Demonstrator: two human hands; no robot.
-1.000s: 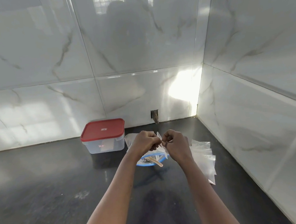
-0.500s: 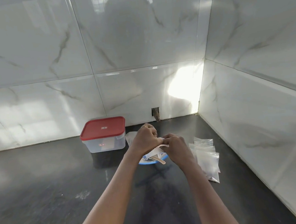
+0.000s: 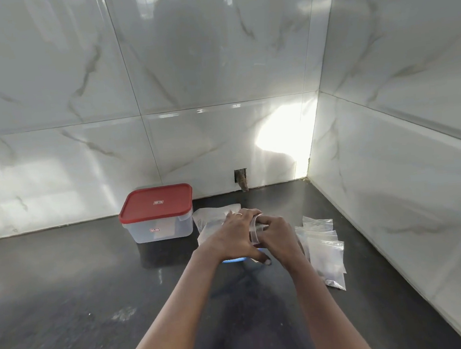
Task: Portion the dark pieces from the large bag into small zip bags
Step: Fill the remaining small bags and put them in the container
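Only the head cam here. Using the red-lidded container as the anchor: it sits at the back of the dark counter, against the marble tile wall.

Just right of it, both hands meet over the counter. The left hand and right hand are both wrapped round one small zip bag. Its zip strip shows upright in the gap between them. The left thumb points down under the bag and the right fingers curl in from the other side. There's something dark low in that bag, but I can't tell more.

The large bag lies crumpled right beside the container, mostly behind the left hand. A blue dish rim peeks out under the left wrist.

Farther right of the container, past the hands, a stack of small clear zip bags lies flat near the side wall.
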